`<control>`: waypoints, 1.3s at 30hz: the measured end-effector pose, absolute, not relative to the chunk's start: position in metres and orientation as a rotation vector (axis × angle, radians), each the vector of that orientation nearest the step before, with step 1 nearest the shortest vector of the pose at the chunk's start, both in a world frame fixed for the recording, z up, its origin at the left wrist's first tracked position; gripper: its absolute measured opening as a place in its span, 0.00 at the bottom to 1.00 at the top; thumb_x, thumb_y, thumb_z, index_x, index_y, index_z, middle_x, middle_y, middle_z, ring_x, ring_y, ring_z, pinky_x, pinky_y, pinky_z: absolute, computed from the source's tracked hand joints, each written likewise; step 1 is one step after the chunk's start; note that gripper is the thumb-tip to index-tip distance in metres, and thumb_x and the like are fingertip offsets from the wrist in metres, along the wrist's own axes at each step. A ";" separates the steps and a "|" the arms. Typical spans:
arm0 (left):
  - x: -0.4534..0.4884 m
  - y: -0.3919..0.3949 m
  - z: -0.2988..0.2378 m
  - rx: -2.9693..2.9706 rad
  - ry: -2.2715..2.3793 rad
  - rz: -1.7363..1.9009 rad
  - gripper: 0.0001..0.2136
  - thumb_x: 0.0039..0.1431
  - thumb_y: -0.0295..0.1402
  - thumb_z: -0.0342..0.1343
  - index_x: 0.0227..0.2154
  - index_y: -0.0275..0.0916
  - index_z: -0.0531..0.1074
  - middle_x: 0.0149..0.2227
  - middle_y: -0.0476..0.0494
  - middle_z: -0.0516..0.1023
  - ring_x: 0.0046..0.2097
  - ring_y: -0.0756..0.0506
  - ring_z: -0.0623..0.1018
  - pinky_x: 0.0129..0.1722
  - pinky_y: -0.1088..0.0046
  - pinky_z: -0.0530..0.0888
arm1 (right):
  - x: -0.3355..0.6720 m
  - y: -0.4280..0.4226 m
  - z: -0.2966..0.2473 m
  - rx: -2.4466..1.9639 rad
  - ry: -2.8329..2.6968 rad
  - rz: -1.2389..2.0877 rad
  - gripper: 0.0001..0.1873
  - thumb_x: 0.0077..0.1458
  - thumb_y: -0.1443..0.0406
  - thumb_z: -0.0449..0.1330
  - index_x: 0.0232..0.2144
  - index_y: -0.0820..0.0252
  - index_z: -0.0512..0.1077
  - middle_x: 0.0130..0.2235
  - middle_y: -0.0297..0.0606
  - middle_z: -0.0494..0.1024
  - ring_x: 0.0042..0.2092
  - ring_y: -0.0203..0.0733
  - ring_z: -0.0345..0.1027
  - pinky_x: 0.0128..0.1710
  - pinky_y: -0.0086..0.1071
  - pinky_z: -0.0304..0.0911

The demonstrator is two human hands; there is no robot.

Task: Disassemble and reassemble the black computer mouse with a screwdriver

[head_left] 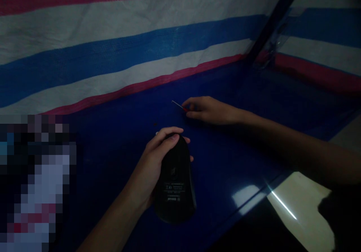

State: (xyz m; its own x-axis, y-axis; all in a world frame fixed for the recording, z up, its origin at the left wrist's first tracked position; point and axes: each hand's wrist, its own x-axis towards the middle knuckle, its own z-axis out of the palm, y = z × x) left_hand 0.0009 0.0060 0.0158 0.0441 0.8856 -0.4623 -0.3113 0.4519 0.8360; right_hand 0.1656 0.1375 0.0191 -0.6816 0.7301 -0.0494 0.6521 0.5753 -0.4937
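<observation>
My left hand (162,150) is closed around the top end of a black computer mouse (175,180). The mouse's underside faces up, with small pale print and a CE mark on it. Farther back and to the right, my right hand (207,110) pinches a small screwdriver (178,105) with a red handle and a thin metal shaft. Its tip points left, away from the mouse. Most of the handle is hidden by the fingers. Beside my left fingers lies a tiny dark bit (155,124), too small to name.
The dark blue tabletop (113,131) stretches beneath both hands. Striped red, white and blue sheeting (141,49) hangs behind it. A dark pole (273,22) and a clear plastic item (272,52) stand at the back right corner. Blurred-out blocks cover the left edge.
</observation>
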 end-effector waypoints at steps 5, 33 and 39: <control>0.000 0.006 0.016 0.620 1.215 1.059 0.08 0.55 0.38 0.57 0.37 0.42 0.72 0.33 0.47 0.78 0.29 0.44 0.81 0.22 0.73 0.75 | 0.165 0.131 0.027 -1.097 -2.373 1.194 0.15 0.57 0.67 0.54 0.46 0.66 0.70 0.35 0.38 0.73 0.29 0.33 0.66 0.28 0.27 0.62; -0.005 0.013 0.015 0.383 1.340 1.225 0.13 0.54 0.42 0.56 0.38 0.39 0.74 0.30 0.45 0.79 0.26 0.46 0.79 0.20 0.73 0.74 | 0.173 0.119 0.038 -0.336 -2.738 0.648 0.18 0.55 0.71 0.57 0.48 0.67 0.74 0.35 0.37 0.68 0.35 0.33 0.63 0.38 0.29 0.58; -0.006 0.013 0.013 0.398 1.324 1.226 0.14 0.52 0.41 0.59 0.39 0.39 0.73 0.32 0.45 0.79 0.29 0.45 0.80 0.20 0.74 0.74 | 0.176 0.119 0.037 -0.353 -2.749 0.600 0.18 0.55 0.70 0.57 0.49 0.65 0.74 0.35 0.37 0.68 0.35 0.34 0.64 0.37 0.29 0.58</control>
State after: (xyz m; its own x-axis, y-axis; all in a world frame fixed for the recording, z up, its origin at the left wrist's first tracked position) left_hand -0.0064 0.0126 0.0126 -0.2139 0.8347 -0.5075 -0.4419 0.3807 0.8123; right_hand 0.1755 0.1193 0.0374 -0.9233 0.2997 0.2402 0.1723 0.8821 -0.4384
